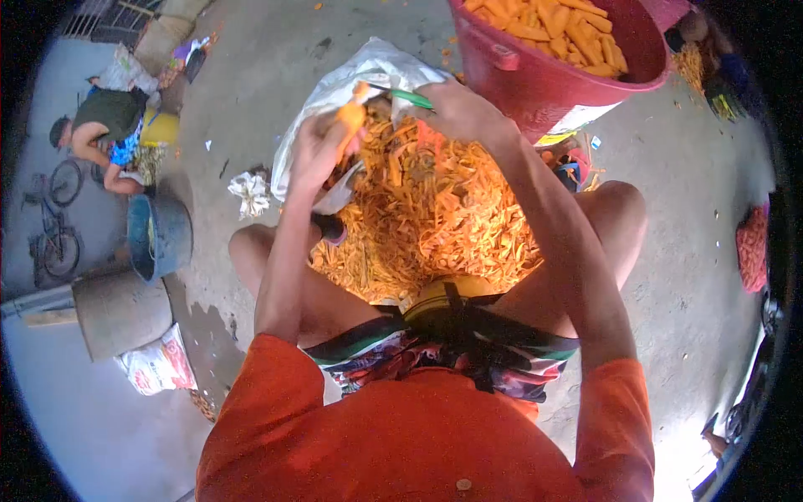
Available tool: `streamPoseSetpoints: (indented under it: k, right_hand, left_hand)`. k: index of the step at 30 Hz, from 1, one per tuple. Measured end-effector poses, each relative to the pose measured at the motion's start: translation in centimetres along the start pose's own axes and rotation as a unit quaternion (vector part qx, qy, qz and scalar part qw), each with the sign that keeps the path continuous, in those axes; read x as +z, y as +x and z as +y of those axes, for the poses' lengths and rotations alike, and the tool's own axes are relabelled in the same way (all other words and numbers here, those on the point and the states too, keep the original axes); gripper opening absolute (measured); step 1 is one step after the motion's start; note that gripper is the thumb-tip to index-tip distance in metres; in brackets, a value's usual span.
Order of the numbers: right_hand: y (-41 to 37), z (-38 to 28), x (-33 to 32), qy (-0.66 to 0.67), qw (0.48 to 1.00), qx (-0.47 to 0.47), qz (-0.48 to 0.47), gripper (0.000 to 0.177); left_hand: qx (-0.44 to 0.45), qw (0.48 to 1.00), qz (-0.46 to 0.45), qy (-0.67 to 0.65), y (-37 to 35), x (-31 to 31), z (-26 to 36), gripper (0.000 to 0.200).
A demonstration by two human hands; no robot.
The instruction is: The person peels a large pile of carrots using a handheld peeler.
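My left hand (316,155) is closed round an orange carrot (350,124), whose upper end points away from me. In my right hand (458,110) is a green-handled peeler (411,98), its thin dark end reaching toward the carrot's tip. Beneath both hands spreads a big heap of orange carrot peelings (452,205), lying between my bent legs. A white plastic sack (376,63) lies at the far edge of the heap and runs down its left side.
A large red tub (569,100) of peeled carrots stands just beyond my right hand. To the left are a blue tub (159,238), a crumpled white bag (249,192) and a bicycle (57,222). A person (104,121) bends beside a yellow container (161,130). A red sack (752,249) lies far right.
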State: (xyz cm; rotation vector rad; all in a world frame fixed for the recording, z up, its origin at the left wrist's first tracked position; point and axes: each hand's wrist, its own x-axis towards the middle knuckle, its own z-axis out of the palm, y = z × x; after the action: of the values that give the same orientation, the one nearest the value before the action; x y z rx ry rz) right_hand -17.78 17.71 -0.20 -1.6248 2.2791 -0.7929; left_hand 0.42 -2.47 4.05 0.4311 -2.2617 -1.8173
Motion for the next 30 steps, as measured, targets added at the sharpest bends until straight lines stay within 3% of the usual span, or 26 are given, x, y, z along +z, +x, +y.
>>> streamPoseSetpoints:
  k: [2, 3, 4, 6, 7, 9, 12, 14, 15, 18, 20, 21, 23, 25, 26, 27, 28, 30]
  right_hand:
    - [-1.0, 4.1, 1.0, -0.01, 0.992, 0.125, -0.023, 0.031]
    - [-1.4, 5.1, 1.2, -0.001, 0.99, 0.136, -0.03, 0.038]
    - [-2.0, 5.6, 2.0, 0.005, 0.989, 0.144, -0.028, 0.038]
    - [-2.4, 5.2, 1.4, -0.049, 0.983, 0.141, -0.106, 0.044]
    - [-3.2, 4.4, 1.2, -0.038, 0.983, 0.151, -0.098, 0.055]
    - [-3.8, 4.5, 2.3, -0.038, 0.981, 0.147, -0.124, 0.057]
    - [-4.4, 5.6, 4.1, -0.043, 0.978, 0.133, -0.157, 0.058]
    - [-4.6, 5.6, 2.8, -0.055, 0.977, 0.124, -0.165, 0.058]
    - [-5.1, 5.2, 1.4, -0.041, 0.981, 0.119, -0.148, 0.057]
    - [-4.3, 9.0, 3.9, -0.01, 0.992, 0.055, -0.109, 0.049]
    - [-4.1, 9.1, 4.4, 0.046, 0.999, -0.007, -0.023, 0.039]
    - [-3.9, 8.0, 3.3, 0.034, 0.998, 0.011, -0.048, 0.036]
    - [-3.8, 7.5, 3.1, 0.029, 0.996, 0.028, -0.085, 0.033]
    - [-3.0, 8.0, 3.9, 0.004, 0.989, 0.031, -0.147, 0.03]
    - [-2.7, 7.5, 3.7, 0.006, 0.987, 0.023, -0.159, 0.03]
    - [-2.9, 6.4, 3.1, -0.006, 0.984, 0.035, -0.176, 0.028]
    - [-3.0, 5.2, 2.3, -0.017, 0.98, 0.047, -0.191, 0.027]
    - [-2.8, 2.7, 0.4, -0.08, 0.974, -0.005, -0.213, 0.029]
  left_hand:
    - [0.01, 0.981, -0.172, -0.084, -0.7, -1.0, 1.3, 0.031]
    - [0.12, 0.936, -0.311, -0.11, 0.0, -0.4, 3.1, 0.027]
    - [0.114, 0.934, -0.319, -0.11, -0.1, -0.1, 4.7, 0.027]
    - [0.031, 0.946, -0.322, 0.02, 0.1, 2.4, 9.6, 0.03]
    - [0.014, 0.955, -0.265, 0.135, 0.8, 3.7, 10.2, 0.044]
    - [0.056, 0.939, -0.288, 0.178, 4.6, 7.0, 13.3, 0.031]
    - [0.131, 0.957, -0.236, 0.11, 10.6, 11.2, 14.3, 0.026]
    - [0.16, 0.966, -0.136, 0.15, 12.1, 12.3, 16.0, 0.05]
    - [0.16, 0.967, -0.129, 0.148, 13.5, 11.9, 15.3, 0.05]
    - [0.153, 0.974, -0.066, 0.156, 14.7, 8.4, 9.2, 0.06]
    - [0.185, 0.978, 0.092, 0.024, 13.3, 5.8, 2.6, 0.027]
    - [0.175, 0.978, 0.108, 0.033, 12.4, 3.7, 0.1, 0.027]
    - [0.009, 0.963, 0.262, -0.059, 10.5, 0.5, -6.1, 0.021]
    - [-0.195, 0.937, 0.263, -0.124, 9.6, -5.6, -15.3, 0.016]
    - [-0.248, 0.953, 0.164, 0.061, 8.0, -8.0, -18.1, 0.017]
    - [-0.216, 0.969, 0.123, 0.016, 5.5, -9.2, -21.4, 0.026]
    - [-0.09, 0.937, 0.068, 0.331, 4.2, -11.6, -28.8, 0.027]
    - [0.033, 0.796, 0.0, 0.605, 2.4, -14.1, -35.3, 0.029]
